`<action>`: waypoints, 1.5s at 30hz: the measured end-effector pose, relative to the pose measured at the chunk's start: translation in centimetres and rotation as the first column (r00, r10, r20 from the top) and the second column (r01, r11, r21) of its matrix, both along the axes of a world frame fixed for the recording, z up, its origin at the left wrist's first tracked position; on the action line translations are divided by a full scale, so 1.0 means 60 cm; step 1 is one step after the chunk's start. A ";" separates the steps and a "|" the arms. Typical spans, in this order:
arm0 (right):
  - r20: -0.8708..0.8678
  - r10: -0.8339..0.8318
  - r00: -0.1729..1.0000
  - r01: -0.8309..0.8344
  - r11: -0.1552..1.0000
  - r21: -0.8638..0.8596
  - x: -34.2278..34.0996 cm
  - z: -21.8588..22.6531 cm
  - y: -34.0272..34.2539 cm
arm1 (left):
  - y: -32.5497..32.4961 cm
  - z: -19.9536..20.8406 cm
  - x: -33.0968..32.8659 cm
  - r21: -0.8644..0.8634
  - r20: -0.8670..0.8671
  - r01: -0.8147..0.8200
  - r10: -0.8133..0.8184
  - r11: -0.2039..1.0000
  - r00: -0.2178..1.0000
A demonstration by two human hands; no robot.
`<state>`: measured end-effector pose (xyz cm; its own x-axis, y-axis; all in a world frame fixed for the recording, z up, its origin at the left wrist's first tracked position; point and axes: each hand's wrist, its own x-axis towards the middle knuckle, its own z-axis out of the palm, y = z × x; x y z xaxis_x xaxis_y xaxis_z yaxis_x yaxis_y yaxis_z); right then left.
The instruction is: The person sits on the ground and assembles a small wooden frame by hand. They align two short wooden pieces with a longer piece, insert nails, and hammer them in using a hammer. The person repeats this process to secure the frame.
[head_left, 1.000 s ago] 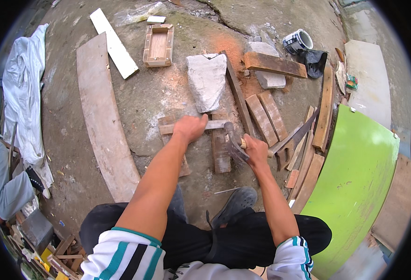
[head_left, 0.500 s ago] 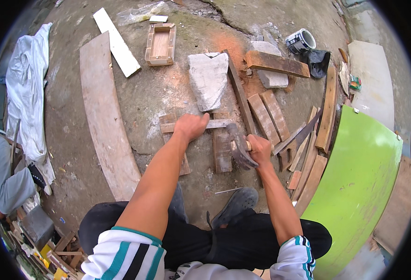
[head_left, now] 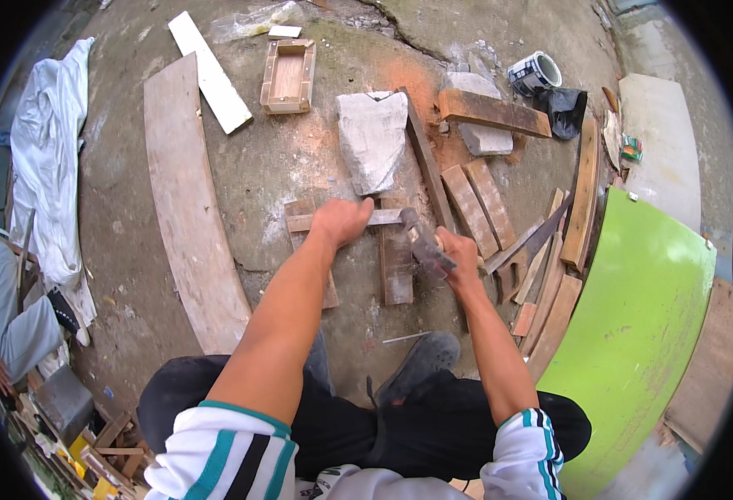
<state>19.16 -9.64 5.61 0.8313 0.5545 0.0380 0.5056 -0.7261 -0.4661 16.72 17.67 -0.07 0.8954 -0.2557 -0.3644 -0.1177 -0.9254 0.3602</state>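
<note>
Your left hand (head_left: pixel 343 222) is pressed closed over a thin wooden strip (head_left: pixel 321 222) lying crosswise on two short boards (head_left: pixel 396 265) on the concrete, and your right hand (head_left: pixel 460 252) is wrapped around the handle of a hammer (head_left: pixel 421 238) whose head hangs just beside those left knuckles. A glancing blow could slide the head straight onto your fingers, or the strip could pivot under your hold and skid off the boards

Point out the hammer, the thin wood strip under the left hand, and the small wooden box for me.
hammer (head_left: pixel 423 242), head view, on its dark head.
thin wood strip (head_left: pixel 301 222), head view, on its bare left end.
small wooden box (head_left: pixel 287 77), head view, on its inner floor.
</note>
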 end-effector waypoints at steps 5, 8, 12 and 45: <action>-0.092 -0.080 0.993 0.097 0.975 0.199 -0.001 0.019 -0.001 | -0.004 0.025 0.004 0.033 -0.080 0.012 -0.009 0.999 0.997; -0.158 -0.140 0.977 0.181 0.940 0.288 -0.021 0.026 0.021 | -0.001 0.023 0.003 0.030 -0.077 0.004 -0.002 1.000 0.997; -0.163 -0.119 0.979 0.148 0.973 0.180 -0.050 0.012 0.017 | -0.002 0.019 0.002 0.016 -0.063 0.007 -0.006 1.000 0.998; -0.231 -0.651 0.723 0.682 0.725 0.093 -0.033 0.159 0.100 | -0.001 -0.002 -0.005 0.005 0.054 -0.014 0.014 1.000 0.998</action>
